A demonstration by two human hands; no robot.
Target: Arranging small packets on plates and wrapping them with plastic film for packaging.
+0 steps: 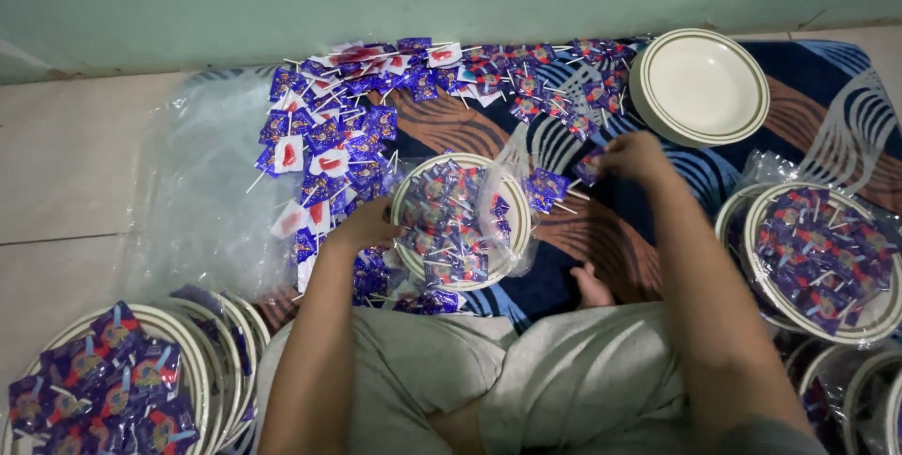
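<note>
The plate of purple-wrapped lollipops [451,220] sat in its plastic bag [503,187] on the patterned mat [564,267], straight ahead of me. My left hand [362,225] gripped its near rim, while my right hand [634,156] pinched one wrapped lollipop [590,166] beside the empty plate [700,86]

Filled plates [103,389] bottom-left cut off by edge.
</note>
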